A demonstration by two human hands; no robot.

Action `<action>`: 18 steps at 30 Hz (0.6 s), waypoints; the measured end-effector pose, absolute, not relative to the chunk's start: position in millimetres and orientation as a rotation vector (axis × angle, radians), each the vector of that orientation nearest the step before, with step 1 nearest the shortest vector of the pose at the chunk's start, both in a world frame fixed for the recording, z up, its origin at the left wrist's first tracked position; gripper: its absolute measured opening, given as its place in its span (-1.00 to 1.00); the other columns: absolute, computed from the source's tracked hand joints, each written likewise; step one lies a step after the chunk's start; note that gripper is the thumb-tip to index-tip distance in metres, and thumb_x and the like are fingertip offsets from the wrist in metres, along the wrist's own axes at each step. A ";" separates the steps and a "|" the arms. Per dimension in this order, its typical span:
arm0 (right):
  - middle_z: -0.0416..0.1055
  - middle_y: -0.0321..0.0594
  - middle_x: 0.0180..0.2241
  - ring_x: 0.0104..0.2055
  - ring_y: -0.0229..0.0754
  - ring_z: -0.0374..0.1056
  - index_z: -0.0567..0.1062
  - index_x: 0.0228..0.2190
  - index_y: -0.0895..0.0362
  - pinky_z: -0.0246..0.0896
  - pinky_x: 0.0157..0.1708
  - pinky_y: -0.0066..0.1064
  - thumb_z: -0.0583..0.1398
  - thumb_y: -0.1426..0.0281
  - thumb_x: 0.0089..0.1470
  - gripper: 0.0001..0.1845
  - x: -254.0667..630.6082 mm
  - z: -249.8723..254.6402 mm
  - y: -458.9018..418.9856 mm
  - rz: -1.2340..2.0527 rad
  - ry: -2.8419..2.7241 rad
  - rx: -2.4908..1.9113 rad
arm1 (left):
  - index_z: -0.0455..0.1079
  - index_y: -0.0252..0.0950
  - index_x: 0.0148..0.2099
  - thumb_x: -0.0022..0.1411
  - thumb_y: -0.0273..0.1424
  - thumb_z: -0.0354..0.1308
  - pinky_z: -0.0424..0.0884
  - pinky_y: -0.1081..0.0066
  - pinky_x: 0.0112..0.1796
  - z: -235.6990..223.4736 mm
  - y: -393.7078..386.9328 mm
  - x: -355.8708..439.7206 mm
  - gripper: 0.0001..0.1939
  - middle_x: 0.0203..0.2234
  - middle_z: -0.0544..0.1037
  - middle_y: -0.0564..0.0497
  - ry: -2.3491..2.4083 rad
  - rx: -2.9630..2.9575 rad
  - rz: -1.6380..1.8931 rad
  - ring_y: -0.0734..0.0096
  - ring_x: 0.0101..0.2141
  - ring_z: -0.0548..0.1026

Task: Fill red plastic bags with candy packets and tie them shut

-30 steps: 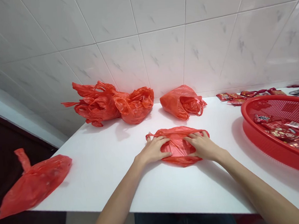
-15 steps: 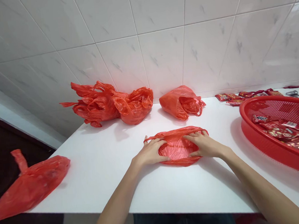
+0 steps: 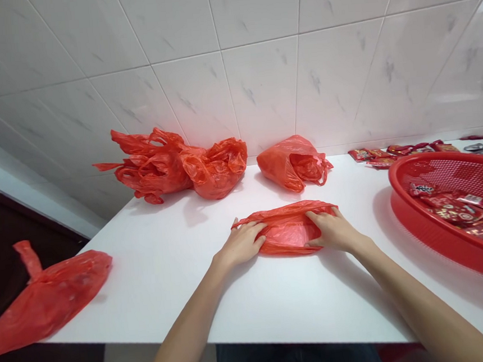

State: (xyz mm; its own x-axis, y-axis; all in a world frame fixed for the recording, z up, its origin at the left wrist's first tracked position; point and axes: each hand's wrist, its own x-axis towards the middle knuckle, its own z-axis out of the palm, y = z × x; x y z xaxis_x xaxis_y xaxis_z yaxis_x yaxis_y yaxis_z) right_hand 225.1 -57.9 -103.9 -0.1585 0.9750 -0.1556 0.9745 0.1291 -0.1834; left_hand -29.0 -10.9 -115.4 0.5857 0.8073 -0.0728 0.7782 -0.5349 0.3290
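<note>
A red plastic bag (image 3: 287,234) lies on the white table in front of me, its mouth spread wide and its pale pink inside showing. At the left end of the mouth, my left hand (image 3: 242,243) holds the rim, with its fingers inside the edge. My right hand (image 3: 332,230) grips the opposite end the same way, thumb low and fingers over the film. The bag's far edge is folded outward, and some fingertips are hidden by the plastic.
Filled red bags stand along the tiled wall: a left bag (image 3: 151,169), a middle bag (image 3: 217,169) and a right bag (image 3: 293,162). Another bag (image 3: 61,295) lies at the table's left edge. A red basket (image 3: 432,232) holds several packets; loose packets (image 3: 377,155) and scissors (image 3: 475,149) lie behind it.
The bag's mouth has narrowed front to back, its near edge moving away from me. My left thumb has drawn in towards the fingers; both hands stay at the bag's ends.
</note>
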 end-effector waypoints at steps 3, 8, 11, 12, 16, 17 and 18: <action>0.55 0.07 -0.06 0.07 0.20 0.41 0.40 -0.01 0.19 -0.03 0.18 -0.03 0.38 0.26 -0.02 -0.44 228.5 -104.4 -57.0 0.379 -2.338 -2.046 | 0.34 -0.21 0.30 0.30 -0.42 -0.02 0.24 -0.04 0.24 -112.3 -11.4 -28.8 -0.47 0.28 0.38 -0.10 1.262 2.480 0.086 0.01 0.27 0.33; 0.55 0.01 -0.09 0.08 0.21 0.38 0.45 -0.07 0.16 -0.05 0.21 0.02 0.41 0.26 -0.09 -0.46 228.5 -102.7 -57.5 0.383 -2.332 -2.053 | 0.29 -0.24 0.34 0.18 -0.49 0.05 0.24 0.04 0.26 -110.6 -13.5 -28.9 -0.35 0.31 0.33 -0.08 1.237 2.455 0.063 0.02 0.29 0.29; 0.51 0.04 0.00 0.17 0.24 0.29 0.44 0.01 0.15 -0.08 0.21 0.10 0.39 0.35 -0.10 -0.41 228.0 -101.6 -59.2 0.368 -2.375 -1.976 | 0.34 -0.20 0.30 0.15 -0.54 0.06 0.25 0.09 0.26 -111.8 -14.0 -27.4 -0.35 0.28 0.38 -0.03 1.180 2.479 0.163 0.07 0.29 0.30; 0.48 0.06 0.06 0.21 0.24 0.25 0.43 0.05 0.14 -0.10 0.22 0.12 0.37 0.40 -0.09 -0.38 227.7 -101.4 -59.9 0.345 -2.395 -1.935 | 0.37 -0.19 0.27 0.17 -0.55 0.06 0.25 0.09 0.25 -112.5 -13.9 -26.3 -0.39 0.26 0.41 -0.02 1.150 2.496 0.215 0.09 0.28 0.31; 0.48 0.05 0.07 0.19 0.20 0.27 0.49 0.01 0.12 -0.16 0.25 0.19 0.26 0.41 0.06 -0.56 224.8 -101.8 -61.1 0.231 -2.439 -1.768 | 0.48 -0.17 0.11 0.35 -0.48 -0.02 0.20 0.00 0.23 -116.9 -13.1 -18.4 -0.62 0.10 0.56 -0.01 1.046 2.576 0.388 0.12 0.21 0.39; 0.50 0.04 0.04 0.16 0.19 0.30 0.50 -0.01 0.12 -0.18 0.26 0.21 0.22 0.37 0.12 -0.63 223.9 -102.3 -60.7 0.196 -2.432 -1.743 | 0.49 -0.17 0.09 0.39 -0.46 -0.05 0.17 -0.02 0.23 -118.0 -12.8 -16.2 -0.64 0.08 0.58 -0.01 1.034 2.595 0.410 0.12 0.19 0.41; 0.52 0.04 0.02 0.15 0.18 0.31 0.51 -0.03 0.12 -0.20 0.27 0.24 0.18 0.34 0.18 -0.68 223.2 -103.0 -60.0 0.158 -2.420 -1.731 | 0.48 -0.17 0.08 0.41 -0.46 -0.08 0.16 -0.04 0.22 -119.0 -12.6 -14.2 -0.64 0.06 0.59 -0.01 1.030 2.610 0.418 0.13 0.16 0.44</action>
State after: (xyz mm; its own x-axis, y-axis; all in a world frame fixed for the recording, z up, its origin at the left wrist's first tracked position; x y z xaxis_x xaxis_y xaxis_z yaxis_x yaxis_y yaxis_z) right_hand 223.2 -60.0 -103.0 -0.3162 0.9461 0.0704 0.9290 0.3238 -0.1793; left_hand -14.2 -12.6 -119.0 0.6998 0.6971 0.1561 0.6087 -0.6962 0.3805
